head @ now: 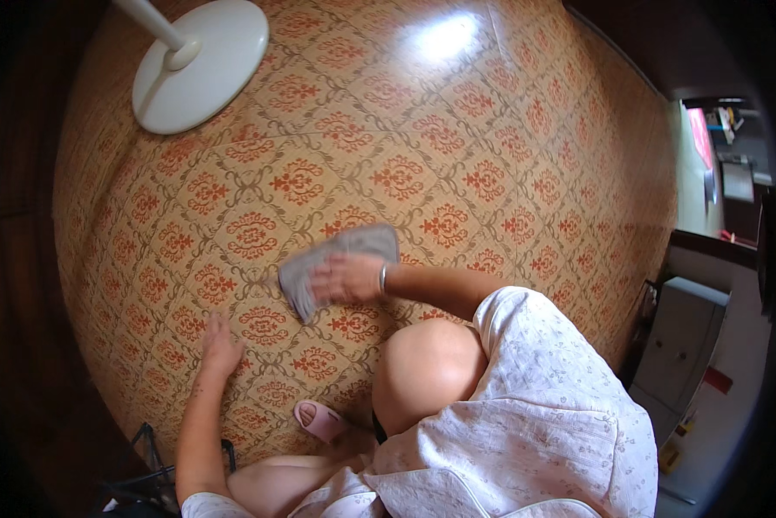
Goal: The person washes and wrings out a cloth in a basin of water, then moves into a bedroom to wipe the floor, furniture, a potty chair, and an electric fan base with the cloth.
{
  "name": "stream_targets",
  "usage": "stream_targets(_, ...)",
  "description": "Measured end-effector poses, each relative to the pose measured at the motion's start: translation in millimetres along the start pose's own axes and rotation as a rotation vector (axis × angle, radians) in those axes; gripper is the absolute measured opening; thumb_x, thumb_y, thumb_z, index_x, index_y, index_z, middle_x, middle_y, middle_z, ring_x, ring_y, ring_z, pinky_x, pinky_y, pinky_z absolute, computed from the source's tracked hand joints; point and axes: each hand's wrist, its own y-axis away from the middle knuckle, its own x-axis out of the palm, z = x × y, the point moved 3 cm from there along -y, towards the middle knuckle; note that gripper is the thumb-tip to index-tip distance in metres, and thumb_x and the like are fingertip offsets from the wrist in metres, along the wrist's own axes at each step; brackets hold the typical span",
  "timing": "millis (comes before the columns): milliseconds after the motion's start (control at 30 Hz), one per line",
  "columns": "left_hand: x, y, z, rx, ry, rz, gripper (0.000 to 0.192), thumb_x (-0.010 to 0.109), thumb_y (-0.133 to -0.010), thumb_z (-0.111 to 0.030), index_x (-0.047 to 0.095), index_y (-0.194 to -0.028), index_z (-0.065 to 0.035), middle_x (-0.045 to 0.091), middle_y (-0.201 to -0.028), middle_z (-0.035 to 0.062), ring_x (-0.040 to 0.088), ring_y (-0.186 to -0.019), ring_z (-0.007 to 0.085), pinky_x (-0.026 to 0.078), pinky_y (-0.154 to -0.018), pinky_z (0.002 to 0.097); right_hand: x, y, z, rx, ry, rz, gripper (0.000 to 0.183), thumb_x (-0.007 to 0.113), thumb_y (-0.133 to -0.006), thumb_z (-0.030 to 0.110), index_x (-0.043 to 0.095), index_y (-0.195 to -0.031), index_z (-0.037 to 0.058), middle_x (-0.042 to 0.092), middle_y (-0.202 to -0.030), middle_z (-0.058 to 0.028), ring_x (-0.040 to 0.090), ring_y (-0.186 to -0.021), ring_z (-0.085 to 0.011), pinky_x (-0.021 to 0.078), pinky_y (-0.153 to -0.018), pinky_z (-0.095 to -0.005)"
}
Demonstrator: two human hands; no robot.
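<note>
My right hand (350,278) lies over a folded grey cloth (372,239) on the patterned floor (398,178). Its palm faces down, and motion blurs both the fingers and the cloth. A silver bangle (383,277) circles that wrist. To the left, my left hand (221,346) hangs over or rests on the floor, empty, with its fingers apart; whether it touches the surface is unclear.
A white round pedestal base (200,71) with a pole stands at the upper left. My bent knee (430,375) and a pink slipper (320,419) are below the cloth. Black metal legs (161,463) show at the lower left, a grey cabinet (676,349) at the right.
</note>
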Motion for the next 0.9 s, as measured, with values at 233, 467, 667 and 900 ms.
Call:
stream_targets(233, -23, -21, -126, 0.263, 0.032, -0.118, 0.089, 0.069, -0.088, -0.026, 0.014, -0.156, -0.0174, 0.007, -0.161, 0.0193, 0.008, -0.149, 0.0363, 0.017, -0.120, 0.0449, -49, 125, -174, 0.912, 0.190, -0.009, 0.054, 0.021, -0.103, 0.043, 0.023, -0.154, 0.0248, 0.013, -0.163, 0.0012, 0.005, -0.150, -0.0161, -0.0007, -0.122, -0.0406)
stream_targets(467, -6, -52, -219, 0.380, 0.016, -0.254, 0.108, 0.079, -0.079, -0.029, 0.006, -0.157, -0.0175, -0.005, -0.160, 0.0232, -0.001, -0.145, 0.0497, 0.018, -0.117, 0.0551, -45, 155, -110, 1.236, -0.163, 0.010, 0.058, 0.040, -0.097, 0.023, 0.026, -0.154, 0.0201, 0.019, -0.161, -0.0078, 0.012, -0.150, -0.0287, 0.0063, -0.121, -0.0460)
stream_targets(667, 10, -52, -257, 0.290, 0.034, -0.230, 0.120, 0.085, -0.072, -0.026, -0.001, -0.157, -0.0226, -0.017, -0.158, 0.0242, -0.012, -0.144, 0.0496, 0.017, -0.116, 0.0579, 26, 139, 12, 0.573, -0.219, -0.351, 0.058, 0.047, -0.097, 0.032, 0.032, -0.152, 0.0243, 0.025, -0.160, -0.0008, 0.018, -0.149, -0.0223, 0.0059, -0.122, -0.0466)
stream_targets(900, 9, -53, -258, 0.282, -0.088, -0.247, 0.122, 0.085, -0.074, -0.026, -0.006, -0.156, -0.0203, -0.015, -0.158, 0.0253, -0.010, -0.144, 0.0516, 0.027, -0.113, 0.0581, 32, 331, -80, 1.024, 1.251, 0.668, 0.056, 0.038, -0.098, 0.024, 0.027, -0.153, 0.0237, 0.019, -0.162, 0.0010, 0.013, -0.150, -0.0201, 0.0061, -0.122, -0.0430)
